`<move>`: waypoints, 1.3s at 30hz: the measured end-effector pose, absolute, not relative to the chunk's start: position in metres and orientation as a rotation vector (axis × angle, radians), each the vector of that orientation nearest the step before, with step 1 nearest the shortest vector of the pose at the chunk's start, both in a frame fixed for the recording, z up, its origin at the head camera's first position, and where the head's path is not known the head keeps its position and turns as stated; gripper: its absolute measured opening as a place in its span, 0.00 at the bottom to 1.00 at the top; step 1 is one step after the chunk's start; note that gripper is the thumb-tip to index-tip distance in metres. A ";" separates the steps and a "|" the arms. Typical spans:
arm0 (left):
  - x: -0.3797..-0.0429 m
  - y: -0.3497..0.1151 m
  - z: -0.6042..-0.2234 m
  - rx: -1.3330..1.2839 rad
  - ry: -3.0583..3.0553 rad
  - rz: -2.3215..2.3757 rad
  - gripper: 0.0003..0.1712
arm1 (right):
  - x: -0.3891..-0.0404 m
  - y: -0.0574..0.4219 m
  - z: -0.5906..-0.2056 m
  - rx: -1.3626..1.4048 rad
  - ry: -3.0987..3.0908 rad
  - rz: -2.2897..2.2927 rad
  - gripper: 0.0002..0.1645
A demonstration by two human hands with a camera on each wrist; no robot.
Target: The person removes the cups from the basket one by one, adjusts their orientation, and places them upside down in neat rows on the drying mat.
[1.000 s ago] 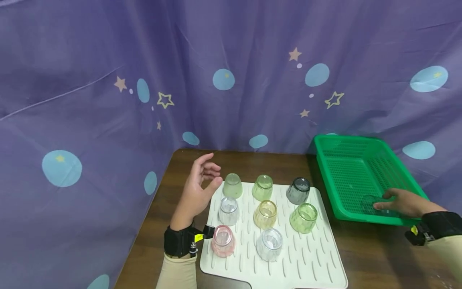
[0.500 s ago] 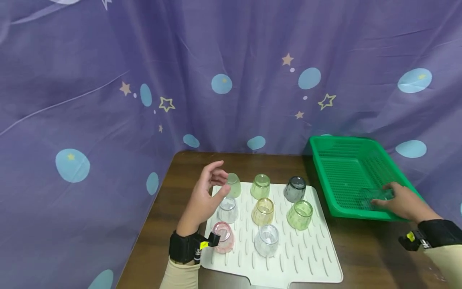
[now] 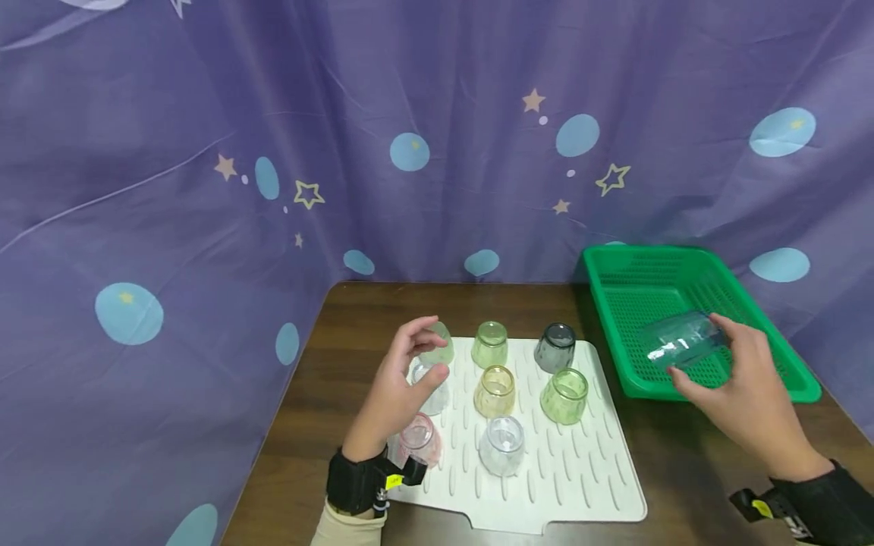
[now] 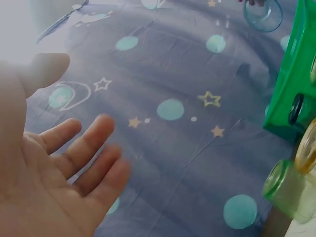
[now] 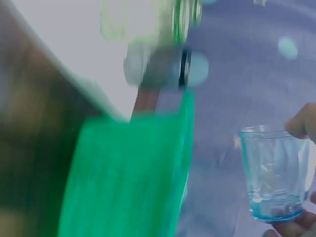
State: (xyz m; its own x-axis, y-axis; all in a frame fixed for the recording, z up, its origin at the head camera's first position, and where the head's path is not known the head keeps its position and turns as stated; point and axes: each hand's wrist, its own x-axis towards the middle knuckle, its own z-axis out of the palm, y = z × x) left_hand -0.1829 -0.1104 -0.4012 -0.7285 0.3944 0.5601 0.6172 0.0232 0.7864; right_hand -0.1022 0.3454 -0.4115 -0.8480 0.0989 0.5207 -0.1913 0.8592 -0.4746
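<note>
My right hand [image 3: 747, 390] grips a clear blue glass tumbler [image 3: 683, 339], tilted on its side above the green basket. Thumb and fingers hold it at opposite sides, as the right wrist view shows with the glass [image 5: 274, 173]. My left hand [image 3: 399, 387] hovers over the left part of a white draining mat [image 3: 580, 481], fingers loosely bent and nothing in them. Beneath and beside it stand upturned glasses: a pink one [image 3: 419, 441], a clear one partly hidden by the hand, and a pale green one [image 3: 437, 350] behind the fingers.
More upturned glasses stand on the mat: green [image 3: 490, 345], dark grey [image 3: 555, 348], yellow [image 3: 495, 392], bright green [image 3: 564, 396] and clear [image 3: 502, 447]. A green plastic basket [image 3: 785, 356] sits right of the mat on the wooden table [image 3: 300, 455]. A purple patterned curtain [image 3: 464, 197] hangs behind.
My right hand has lifted the blue glass tumbler up out of the basket and leftward. My left hand has shifted slightly right and stays over the mat's left side.
</note>
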 end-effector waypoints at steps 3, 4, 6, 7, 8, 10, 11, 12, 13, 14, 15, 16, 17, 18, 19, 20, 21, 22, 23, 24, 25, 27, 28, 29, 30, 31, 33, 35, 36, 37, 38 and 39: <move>-0.182 -0.107 -0.404 -1.011 -2.115 -1.783 0.36 | -0.096 0.322 -0.412 0.140 -2.426 0.716 0.66; -0.181 -0.107 -0.405 -0.989 -2.120 -1.782 0.37 | -0.096 0.316 -0.412 0.163 -2.414 0.706 0.66; -0.180 -0.105 -0.407 -0.970 -2.121 -1.792 0.39 | -0.095 0.306 -0.412 0.203 -2.404 0.685 0.67; -0.180 -0.104 -0.407 -0.970 -2.122 -1.794 0.39 | -0.095 0.302 -0.412 0.224 -2.399 0.679 0.66; -0.179 -0.102 -0.407 -0.973 -2.124 -1.800 0.40 | -0.095 0.298 -0.412 0.241 -2.397 0.676 0.64; -0.177 -0.099 -0.406 -0.998 -2.126 -1.809 0.40 | -0.094 0.290 -0.411 0.285 -2.381 0.664 0.59; -0.176 -0.096 -0.406 -1.016 -2.128 -1.814 0.40 | -0.094 0.286 -0.411 0.310 -2.371 0.648 0.58; -0.175 -0.094 -0.405 -1.033 -2.135 -1.815 0.39 | -0.093 0.281 -0.411 0.341 -2.356 0.627 0.57; -0.174 -0.092 -0.405 -1.048 -2.143 -1.815 0.38 | -0.093 0.277 -0.411 0.369 -2.338 0.608 0.57; -0.172 -0.089 -0.404 -1.062 -2.154 -1.816 0.37 | -0.093 0.272 -0.411 0.401 -2.315 0.580 0.57; -0.171 -0.087 -0.404 -1.072 -2.171 -1.814 0.37 | -0.093 0.267 -0.411 0.434 -2.288 0.557 0.58; -0.169 -0.084 -0.404 -1.081 -2.190 -1.813 0.36 | -0.093 0.262 -0.412 0.469 -2.269 0.534 0.59; -0.167 -0.081 -0.404 -1.092 -2.208 -1.812 0.36 | -0.093 0.257 -0.412 0.512 -2.236 0.523 0.58; -0.165 -0.079 -0.404 -1.101 -2.228 -1.807 0.36 | -0.094 0.252 -0.412 0.553 -2.205 0.521 0.57; -0.163 -0.076 -0.404 -1.114 -2.240 -1.804 0.36 | -0.094 0.247 -0.411 0.592 -2.181 0.522 0.55; -0.161 -0.073 -0.404 -1.131 -2.250 -1.803 0.36 | -0.095 0.243 -0.412 0.637 -2.155 0.522 0.54; -0.160 -0.070 -0.404 -1.149 -2.259 -1.805 0.36 | -0.096 0.239 -0.412 0.677 -2.133 0.526 0.52; -0.158 -0.067 -0.404 -1.178 -2.258 -1.810 0.36 | -0.096 0.235 -0.412 0.715 -2.112 0.530 0.51; -0.157 -0.064 -0.404 -1.206 -2.261 -1.819 0.37 | -0.096 0.230 -0.412 0.750 -2.082 0.532 0.50; -0.155 -0.061 -0.405 -1.240 -2.264 -1.834 0.38 | -0.096 0.226 -0.412 0.774 -2.068 0.537 0.49; -0.154 -0.058 -0.404 -1.269 -2.277 -1.851 0.39 | -0.095 0.222 -0.412 0.802 -2.048 0.539 0.48; -0.152 -0.052 -0.404 -1.304 -2.328 -1.881 0.42 | -0.094 0.214 -0.412 0.848 -2.000 0.543 0.46; -0.151 -0.050 -0.404 -1.314 -2.357 -1.890 0.43 | -0.093 0.211 -0.412 0.868 -1.979 0.544 0.45; -0.150 -0.048 -0.404 -1.314 -2.392 -1.894 0.44 | -0.093 0.208 -0.412 0.886 -1.960 0.545 0.44; -0.149 -0.046 -0.404 -1.313 -2.423 -1.890 0.45 | -0.092 0.205 -0.412 0.902 -1.941 0.547 0.43; -0.148 -0.044 -0.405 -1.306 -2.454 -1.880 0.45 | -0.092 0.203 -0.412 0.916 -1.923 0.546 0.42; -0.146 -0.042 -0.407 -1.305 -2.480 -1.875 0.46 | -0.092 0.200 -0.413 0.930 -1.901 0.545 0.40; -0.144 -0.040 -0.408 -1.302 -2.502 -1.866 0.46 | -0.092 0.198 -0.414 0.934 -1.897 0.547 0.40; -0.143 -0.039 -0.409 -1.300 -2.511 -1.860 0.47 | -0.092 0.198 -0.414 0.936 -1.899 0.548 0.40; -0.143 -0.039 -0.410 -1.297 -2.517 -1.852 0.47 | -0.092 0.198 -0.415 0.937 -1.906 0.551 0.40; -0.142 -0.038 -0.410 -1.296 -2.518 -1.841 0.46 | -0.091 0.198 -0.416 0.938 -1.917 0.556 0.41; -0.142 -0.038 -0.411 -1.291 -2.521 -1.821 0.46 | -0.091 0.199 -0.417 0.934 -1.942 0.570 0.42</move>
State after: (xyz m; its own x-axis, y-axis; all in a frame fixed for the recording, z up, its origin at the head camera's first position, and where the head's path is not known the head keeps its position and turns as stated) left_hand -0.1420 -0.0378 -0.4108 -0.6842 0.6880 0.2420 0.4461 0.1323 0.8852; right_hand -0.0907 0.1992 -0.4168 -0.3284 -0.3858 0.8621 -0.7907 0.6116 -0.0275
